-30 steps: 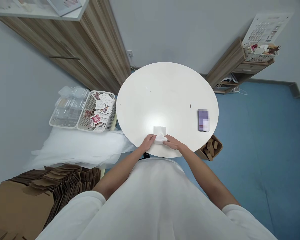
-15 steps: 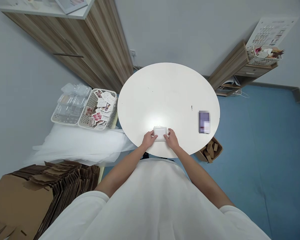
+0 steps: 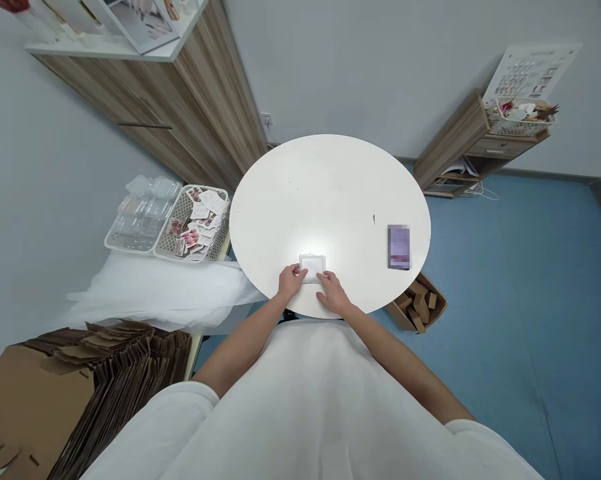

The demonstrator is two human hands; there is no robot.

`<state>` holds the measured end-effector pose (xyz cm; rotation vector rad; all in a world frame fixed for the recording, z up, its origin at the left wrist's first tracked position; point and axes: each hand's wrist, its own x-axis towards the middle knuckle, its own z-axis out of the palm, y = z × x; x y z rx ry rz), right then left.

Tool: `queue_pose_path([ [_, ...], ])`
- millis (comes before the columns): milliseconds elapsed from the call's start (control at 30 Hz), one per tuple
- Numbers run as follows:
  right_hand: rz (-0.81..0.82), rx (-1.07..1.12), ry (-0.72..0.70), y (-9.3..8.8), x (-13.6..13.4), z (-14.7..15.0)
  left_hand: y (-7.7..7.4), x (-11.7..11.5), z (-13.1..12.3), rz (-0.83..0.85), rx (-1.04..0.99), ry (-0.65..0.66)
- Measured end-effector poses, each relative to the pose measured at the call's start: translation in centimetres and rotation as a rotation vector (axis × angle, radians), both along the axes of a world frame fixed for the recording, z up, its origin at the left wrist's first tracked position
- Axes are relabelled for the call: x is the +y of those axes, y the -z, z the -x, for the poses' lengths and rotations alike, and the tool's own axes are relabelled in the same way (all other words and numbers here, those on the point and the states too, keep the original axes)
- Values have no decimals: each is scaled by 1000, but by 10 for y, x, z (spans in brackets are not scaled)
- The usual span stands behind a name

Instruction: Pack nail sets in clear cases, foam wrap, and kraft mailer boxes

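Observation:
A small rectangular packet wrapped in thin white sheet lies flat near the front edge of the white oval table. I cannot make out what is inside it. My left hand grips the packet's left side, thumb on top and fingers along the edge. At the lower right corner, my right hand touches the packet with its fingertips. The right thumb sticks out apart from the fingers, below the packet.
A purple phone-like item, partly pixelated, lies on the right of the table. Left stand a basket of printed cards, clear plastic boxes, white sheets and stacked flat cardboard. A carton holds small brown boxes.
My right hand has loosened from the packet's right side and slid down towards me, its thumb now spread. My left hand keeps its grip. The whole view has shifted slightly.

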<state>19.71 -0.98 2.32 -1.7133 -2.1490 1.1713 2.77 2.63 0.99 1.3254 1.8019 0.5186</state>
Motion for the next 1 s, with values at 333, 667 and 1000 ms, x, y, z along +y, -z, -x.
queue_pose_path([
  [333,107,157,175,13,7,3,-9,-34,-4,-71,33,-10],
  [667,137,230,248,12,21,43,-6,-19,15,-85,-47,9],
  [1000,228,299,261,-7,98,162,-1,43,128,-113,-64,-126],
])
